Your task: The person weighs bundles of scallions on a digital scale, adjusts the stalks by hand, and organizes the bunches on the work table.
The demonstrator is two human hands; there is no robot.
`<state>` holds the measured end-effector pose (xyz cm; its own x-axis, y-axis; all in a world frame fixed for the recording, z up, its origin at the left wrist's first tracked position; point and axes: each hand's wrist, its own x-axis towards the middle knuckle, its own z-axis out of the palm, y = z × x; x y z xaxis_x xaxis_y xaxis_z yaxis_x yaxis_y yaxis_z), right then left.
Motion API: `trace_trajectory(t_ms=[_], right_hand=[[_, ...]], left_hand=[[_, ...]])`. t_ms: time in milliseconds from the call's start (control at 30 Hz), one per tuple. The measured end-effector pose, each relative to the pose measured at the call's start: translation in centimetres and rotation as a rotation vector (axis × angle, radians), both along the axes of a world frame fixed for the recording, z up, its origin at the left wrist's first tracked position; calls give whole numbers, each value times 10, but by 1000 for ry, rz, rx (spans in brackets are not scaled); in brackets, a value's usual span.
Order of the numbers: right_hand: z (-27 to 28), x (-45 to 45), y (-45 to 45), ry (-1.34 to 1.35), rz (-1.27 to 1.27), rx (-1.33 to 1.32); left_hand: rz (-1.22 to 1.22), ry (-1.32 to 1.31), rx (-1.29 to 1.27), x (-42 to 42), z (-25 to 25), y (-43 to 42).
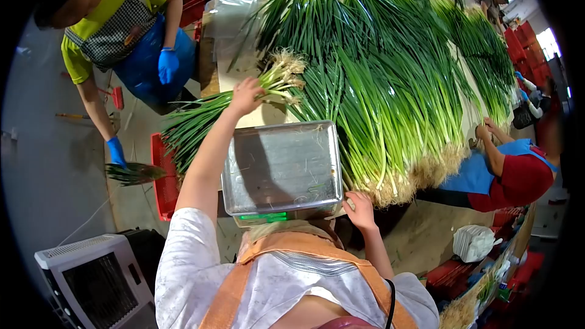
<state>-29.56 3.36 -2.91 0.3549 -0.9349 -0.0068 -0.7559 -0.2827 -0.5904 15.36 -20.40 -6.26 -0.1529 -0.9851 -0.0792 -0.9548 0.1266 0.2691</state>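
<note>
My left hand [247, 96] lies over a bunch of green onions [210, 113], its fingers curled around the stalks just below the white, rooted ends. The leaves of this bunch trail left over the table edge toward a red crate. In front of my body a metal weighing scale pan [283, 167] holds only a few bits of debris; a green display shows at its near side. My right hand [359, 209] rests at the table edge right of the scale, its fingers loosely bent and apart. Beside it are the roots of a large pile of green onions [396, 103].
A red crate [161, 176] stands left of the scale. At left, a person in blue gloves [167, 66] holds a green bunch. Another person in a blue apron [496, 167] works at the right. Clear plastic sheets [234, 9] lie at the far left table corner. An air cooler [97, 280] stands at lower left.
</note>
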Motion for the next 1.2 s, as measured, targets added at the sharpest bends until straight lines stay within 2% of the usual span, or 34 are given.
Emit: trace_trajectory(t_ms=[100, 200, 300, 467, 600, 700, 767, 800, 833, 867, 933, 1000, 1067, 1167, 1200], right_hand=[[-2, 1, 6, 0, -2, 36], [1, -2, 10, -4, -4, 23], [3, -11, 17, -14, -46, 64], [-1, -18, 27, 0, -109, 106], [-3, -16, 27, -3, -121, 94], [3, -12, 24, -17, -111, 127], [6, -13, 20, 7, -113, 146], [1, -17, 19, -7, -109, 129], [1, -20, 16, -34, -100, 75], [5, -24, 13, -27, -115, 45], [17, -37, 2, 4, -147, -12], [24, -54, -9, 9, -191, -130], [31, -79, -25, 66, -229, -182], [28, -118, -49, 153, -306, -268], [32, -124, -58, 134, -368, -196]], left_hand=[[-98, -345, 110, -30, 10, 6], [-38, -515, 86, -40, -11, -4], [104, -411, -4, -44, -27, -17], [111, -329, 55, -41, -3, -27], [39, -256, 158, -38, -3, -24], [50, -11, 121, -29, -21, -33], [38, 105, 86, -27, -3, -29], [64, -2, -1, -21, -22, -33], [118, -146, 77, -33, 5, -22], [98, -189, 44, -37, 26, -12], [91, -181, -85, -36, 30, 8], [35, 45, -293, -33, 39, 44], [31, 161, -361, -29, 58, 83], [162, 254, -334, -9, 76, 137], [228, 294, -361, 0, 74, 156]])
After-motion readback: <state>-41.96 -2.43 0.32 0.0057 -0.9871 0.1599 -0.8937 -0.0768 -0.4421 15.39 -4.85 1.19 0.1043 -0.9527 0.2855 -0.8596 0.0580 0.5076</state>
